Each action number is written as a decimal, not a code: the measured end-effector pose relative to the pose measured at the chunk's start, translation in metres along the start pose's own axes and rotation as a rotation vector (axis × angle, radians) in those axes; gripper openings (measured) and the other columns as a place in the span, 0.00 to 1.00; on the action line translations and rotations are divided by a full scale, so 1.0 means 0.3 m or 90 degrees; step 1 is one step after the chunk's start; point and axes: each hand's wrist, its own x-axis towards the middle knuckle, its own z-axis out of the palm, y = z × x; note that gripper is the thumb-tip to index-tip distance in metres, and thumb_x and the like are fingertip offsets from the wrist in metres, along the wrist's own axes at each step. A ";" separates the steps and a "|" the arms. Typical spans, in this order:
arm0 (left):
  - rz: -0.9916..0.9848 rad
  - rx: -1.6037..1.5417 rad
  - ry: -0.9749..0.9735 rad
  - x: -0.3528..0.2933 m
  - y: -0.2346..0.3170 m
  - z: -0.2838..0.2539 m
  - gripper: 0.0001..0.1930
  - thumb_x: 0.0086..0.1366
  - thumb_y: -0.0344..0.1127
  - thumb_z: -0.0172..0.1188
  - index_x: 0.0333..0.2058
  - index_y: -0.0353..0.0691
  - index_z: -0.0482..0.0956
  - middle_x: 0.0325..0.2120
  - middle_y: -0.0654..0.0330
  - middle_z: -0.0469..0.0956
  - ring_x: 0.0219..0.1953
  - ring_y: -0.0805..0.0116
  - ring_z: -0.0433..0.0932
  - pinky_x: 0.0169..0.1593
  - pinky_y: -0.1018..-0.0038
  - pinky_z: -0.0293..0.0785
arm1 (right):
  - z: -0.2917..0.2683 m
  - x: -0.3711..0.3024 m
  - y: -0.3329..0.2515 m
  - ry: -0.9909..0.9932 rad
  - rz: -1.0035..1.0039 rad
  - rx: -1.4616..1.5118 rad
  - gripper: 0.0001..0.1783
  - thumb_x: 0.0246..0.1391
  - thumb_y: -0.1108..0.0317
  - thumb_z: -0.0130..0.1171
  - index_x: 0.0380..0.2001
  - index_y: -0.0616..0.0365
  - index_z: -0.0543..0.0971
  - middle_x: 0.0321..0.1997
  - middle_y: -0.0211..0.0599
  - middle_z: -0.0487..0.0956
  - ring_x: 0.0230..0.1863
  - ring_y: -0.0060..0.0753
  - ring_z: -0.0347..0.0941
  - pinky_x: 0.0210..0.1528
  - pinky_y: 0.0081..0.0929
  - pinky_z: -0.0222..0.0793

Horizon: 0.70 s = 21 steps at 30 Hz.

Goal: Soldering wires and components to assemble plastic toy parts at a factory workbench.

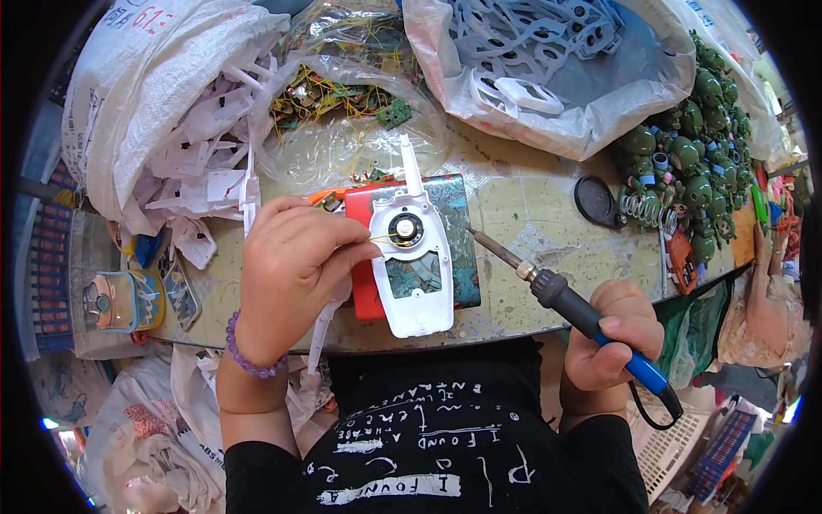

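Observation:
A white plastic walkie-talkie-shaped shell [419, 313] with an antenna-like stem lies on a red and dark green block [465, 257]. A small round speaker [405, 227] sits in the shell's upper ring. Thin yellow wires [384, 237] run from the speaker to my left hand [295, 248], whose thumb and forefinger pinch them at the shell's left edge. Wrapped around the blue and black handle of a soldering iron [561, 298] is my right hand [618, 334]. The iron's tip points up and left, beside the block's right edge and apart from the speaker.
Behind the block, a clear plastic bag [355, 154] holds small green circuit boards with wires. A sack [154, 86] of white parts stands left, another sack [616, 124] of pale frames at the back. Green round parts [706, 150] pile up right, near a black ring [597, 201].

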 end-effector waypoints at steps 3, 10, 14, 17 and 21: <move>0.070 0.090 0.019 0.009 0.010 -0.003 0.07 0.49 0.32 0.69 0.28 0.44 0.81 0.24 0.65 0.78 0.29 0.67 0.78 0.48 0.62 0.67 | -0.002 0.001 0.002 0.005 -0.003 -0.005 0.18 0.62 0.50 0.49 0.32 0.55 0.65 0.21 0.31 0.63 0.20 0.27 0.58 0.22 0.24 0.56; 0.066 0.074 0.004 0.016 0.047 0.012 0.07 0.46 0.26 0.66 0.26 0.42 0.79 0.28 0.63 0.80 0.33 0.66 0.78 0.51 0.62 0.66 | -0.002 0.003 -0.010 -0.014 -0.013 0.005 0.19 0.62 0.49 0.49 0.32 0.55 0.66 0.21 0.31 0.64 0.20 0.27 0.59 0.22 0.24 0.56; 0.067 0.057 0.015 0.037 0.064 0.037 0.06 0.46 0.27 0.65 0.24 0.41 0.76 0.31 0.63 0.80 0.36 0.65 0.78 0.52 0.61 0.66 | -0.001 0.019 -0.015 -0.073 -0.059 0.020 0.19 0.62 0.48 0.48 0.32 0.54 0.66 0.22 0.31 0.64 0.20 0.27 0.60 0.21 0.24 0.57; 0.060 0.065 -0.015 0.044 0.074 0.043 0.05 0.48 0.28 0.64 0.23 0.41 0.75 0.31 0.64 0.81 0.35 0.64 0.78 0.52 0.61 0.66 | 0.009 0.025 -0.010 -0.090 -0.102 0.026 0.20 0.61 0.47 0.50 0.32 0.54 0.67 0.21 0.30 0.64 0.18 0.27 0.60 0.19 0.24 0.58; 0.044 0.098 -0.025 0.041 0.078 0.053 0.05 0.48 0.27 0.63 0.22 0.42 0.74 0.31 0.65 0.81 0.34 0.64 0.78 0.53 0.60 0.65 | 0.028 0.036 -0.005 -0.122 -0.136 0.086 0.16 0.55 0.55 0.60 0.35 0.56 0.72 0.21 0.30 0.67 0.17 0.28 0.62 0.17 0.26 0.57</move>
